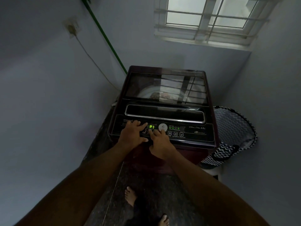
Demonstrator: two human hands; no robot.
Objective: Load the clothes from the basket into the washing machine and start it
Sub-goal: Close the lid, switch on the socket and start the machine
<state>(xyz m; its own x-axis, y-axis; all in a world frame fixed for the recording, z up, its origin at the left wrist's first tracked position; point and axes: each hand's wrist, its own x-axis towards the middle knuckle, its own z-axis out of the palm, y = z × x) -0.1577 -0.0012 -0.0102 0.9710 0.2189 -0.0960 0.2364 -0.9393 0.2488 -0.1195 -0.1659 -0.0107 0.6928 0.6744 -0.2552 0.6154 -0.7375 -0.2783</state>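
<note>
Maroon washing machine [162, 101] lid shut over clothes [160, 95], chevron basket [234, 128] beside, hands spread, left hand [132, 133], right hand [160, 144] on buttons

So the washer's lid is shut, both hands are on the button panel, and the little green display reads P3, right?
Not quite: in the head view the green display reads P1, not P3. The rest holds: the washer's lid is shut, and the left hand and right hand both rest on the button panel.
</note>
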